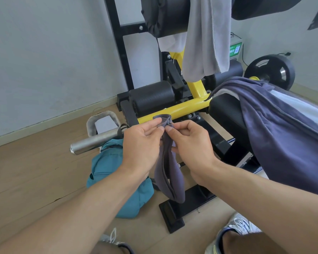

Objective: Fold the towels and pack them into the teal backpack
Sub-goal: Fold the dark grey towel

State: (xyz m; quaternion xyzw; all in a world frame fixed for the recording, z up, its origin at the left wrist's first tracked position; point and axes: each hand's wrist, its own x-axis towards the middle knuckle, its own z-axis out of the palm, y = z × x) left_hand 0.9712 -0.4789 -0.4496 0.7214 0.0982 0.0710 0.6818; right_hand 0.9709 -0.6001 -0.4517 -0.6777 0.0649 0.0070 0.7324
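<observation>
Both hands met in mid-air: the left hand (142, 143) and right hand (190, 143) each pinched the bunched top edge of a small dark towel (170, 173), which hung down between the wrists. On the right, a large purple towel (283, 136) draped over the padded bench (226, 114). A grey towel (206, 39) hung above. Below the left forearm, the teal backpack (116, 171) lay on the wooden floor (35, 171).

text: none legible | green label (235, 49) on white box: QR code, characters too blurred
</observation>
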